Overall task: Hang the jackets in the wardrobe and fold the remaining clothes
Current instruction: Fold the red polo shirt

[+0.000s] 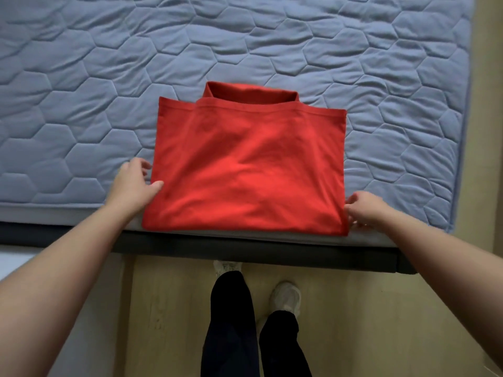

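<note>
A red shirt lies folded into a rough square at the near edge of the bed, its hem doubled back over the collar end. My left hand rests at the shirt's left edge, thumb on the red cloth and fingers loosely curled beside it. At the lower right corner my right hand touches the shirt, its fingertips at the fold; whether they pinch the cloth is unclear.
The shirt lies on a blue-grey quilted mattress over a dark bed frame. The mattress's right edge runs down the right side of the view. Below are a wooden floor and my legs in dark trousers and pale shoes.
</note>
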`<state>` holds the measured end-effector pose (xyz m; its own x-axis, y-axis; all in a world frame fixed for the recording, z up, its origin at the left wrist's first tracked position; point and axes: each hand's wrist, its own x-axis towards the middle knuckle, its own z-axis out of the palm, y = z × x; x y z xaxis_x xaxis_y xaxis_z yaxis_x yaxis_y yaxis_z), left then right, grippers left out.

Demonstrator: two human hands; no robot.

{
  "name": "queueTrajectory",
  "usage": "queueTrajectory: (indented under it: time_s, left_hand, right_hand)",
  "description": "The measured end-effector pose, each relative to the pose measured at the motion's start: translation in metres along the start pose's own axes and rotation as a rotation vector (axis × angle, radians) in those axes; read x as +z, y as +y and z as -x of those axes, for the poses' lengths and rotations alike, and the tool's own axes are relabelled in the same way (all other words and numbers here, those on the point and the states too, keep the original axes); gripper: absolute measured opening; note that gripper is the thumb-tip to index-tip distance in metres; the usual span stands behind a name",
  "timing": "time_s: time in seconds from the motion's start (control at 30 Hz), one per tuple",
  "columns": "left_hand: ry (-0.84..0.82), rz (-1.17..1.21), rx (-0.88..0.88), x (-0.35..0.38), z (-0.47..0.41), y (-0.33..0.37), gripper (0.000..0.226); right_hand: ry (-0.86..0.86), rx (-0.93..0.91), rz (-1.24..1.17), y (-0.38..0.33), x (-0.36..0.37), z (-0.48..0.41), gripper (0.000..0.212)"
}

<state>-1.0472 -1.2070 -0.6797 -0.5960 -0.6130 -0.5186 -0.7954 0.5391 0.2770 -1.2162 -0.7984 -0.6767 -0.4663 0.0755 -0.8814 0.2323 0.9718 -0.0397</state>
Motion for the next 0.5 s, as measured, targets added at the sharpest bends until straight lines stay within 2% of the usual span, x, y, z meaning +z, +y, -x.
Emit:
queueTrajectory:
  time_s: [0.03, 0.1, 0.2, 0.3, 0.37, 0.43, 0.5]
  left_hand:
    - [0.011, -0.019, 0.082, -0.006, -0.013, 0.016, 0.044]
    - [-0.001, -0.051, 0.232, -0.013, -0.042, 0.049, 0.047]
    - [-0.014, -0.075, 0.451, -0.018, -0.088, 0.099, 0.054]
    - [-0.045, -0.037, 0.567, -0.016, -0.129, 0.138, 0.057]
    - [-0.129, -0.061, 0.623, -0.01, -0.151, 0.153, 0.055]
    - [-0.186, -0.142, 0.691, -0.005, -0.167, 0.159, 0.041]
    - [-0.227, -0.19, 0.74, -0.006, -0.18, 0.162, 0.022]
  right_hand:
    - [0.136, -0.058, 0.111, -0.016, -0.008, -0.003, 0.028]
    - [0.347, -0.205, 0.165, -0.053, -0.023, -0.01, 0.048]
    - [0.519, -0.463, 0.112, -0.114, -0.041, -0.027, 0.054]
    - [0.518, -0.59, 0.048, -0.167, -0.055, -0.057, 0.054]
    - [0.457, -0.609, 0.115, -0.188, -0.06, -0.08, 0.049]
    - [0.421, -0.632, 0.247, -0.2, -0.063, -0.096, 0.033]
    - [0.379, -0.693, 0.255, -0.204, -0.07, -0.106, 0.023]
